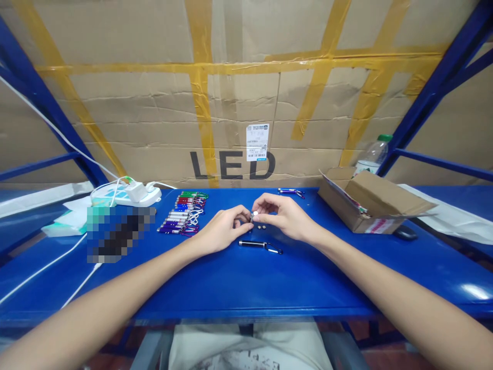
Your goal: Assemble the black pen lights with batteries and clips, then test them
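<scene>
My left hand (pixel 225 226) and my right hand (pixel 283 216) meet over the middle of the blue table (pixel 246 288). Both pinch a tiny silver part (pixel 254 214) between their fingertips. Two small silver button cells (pixel 262 225) lie on the table just under my right hand. A dark keychain flashlight (pixel 260 246) with a clip lies flat right in front of my hands. A row of several coloured keychain flashlights (pixel 184 213) lies to the left of my left hand.
An open cardboard box (pixel 370 203) stands at the right, with a plastic bottle (pixel 373 154) behind it. A white power strip (pixel 129 194) with cables sits at the back left. Another flashlight (pixel 290 191) lies at the back. A cardboard wall marked LED closes the rear.
</scene>
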{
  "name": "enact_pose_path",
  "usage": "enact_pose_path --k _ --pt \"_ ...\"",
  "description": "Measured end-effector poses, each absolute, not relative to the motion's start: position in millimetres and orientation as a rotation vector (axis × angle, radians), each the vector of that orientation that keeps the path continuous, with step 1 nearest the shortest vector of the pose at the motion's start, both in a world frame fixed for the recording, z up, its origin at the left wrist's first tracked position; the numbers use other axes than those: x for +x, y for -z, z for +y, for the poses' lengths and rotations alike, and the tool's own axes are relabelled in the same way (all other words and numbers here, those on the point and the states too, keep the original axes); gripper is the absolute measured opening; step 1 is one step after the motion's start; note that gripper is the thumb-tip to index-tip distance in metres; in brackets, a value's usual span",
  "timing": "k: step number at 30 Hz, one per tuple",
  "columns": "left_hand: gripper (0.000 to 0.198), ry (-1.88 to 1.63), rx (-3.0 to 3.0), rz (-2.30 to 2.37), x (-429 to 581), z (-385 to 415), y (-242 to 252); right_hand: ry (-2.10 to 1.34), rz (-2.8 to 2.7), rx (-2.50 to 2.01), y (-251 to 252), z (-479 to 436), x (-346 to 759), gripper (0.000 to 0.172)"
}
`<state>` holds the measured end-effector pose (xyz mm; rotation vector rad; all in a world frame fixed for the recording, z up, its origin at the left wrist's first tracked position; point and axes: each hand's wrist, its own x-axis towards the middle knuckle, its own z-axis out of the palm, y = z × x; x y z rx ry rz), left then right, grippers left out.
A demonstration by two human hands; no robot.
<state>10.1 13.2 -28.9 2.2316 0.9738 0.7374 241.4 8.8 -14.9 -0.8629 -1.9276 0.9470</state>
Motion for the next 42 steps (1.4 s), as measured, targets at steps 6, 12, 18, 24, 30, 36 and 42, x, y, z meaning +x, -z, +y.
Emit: enact_pose_path --k 6,12,18,24,30,36,42 --pt "0.024 -0.714 2.001 0.845 11 20 40 -1.093 -1.870 -0.868 19 11 238 0.032" --pt "0.020 -0.749 2.100 0.894 10 17 38 -1.203 -1.781 -0.867 23 13 237 0.036" --pt "0.020 -0.776 2.117 0.959 12 14 34 -1.276 -1.659 -0.904 28 13 232 0.038" --pt "0.025 -0.802 2.122 1.056 16 10 30 -1.299 -1.563 -0.921 28 7 227 0.038" --pt "0.031 -0.844 2.122 1.107 17 8 28 -1.351 -1.477 -0.883 30 5 223 0.038" --pt "0.030 -0.845 2.162 1.151 18 7 28 -1.337 -1.502 -0.870 31 5 223 0.036" --pt "0.019 -0.865 2.250 1.216 16 7 25 -1.237 -1.621 -0.875 29 9 227 0.038"
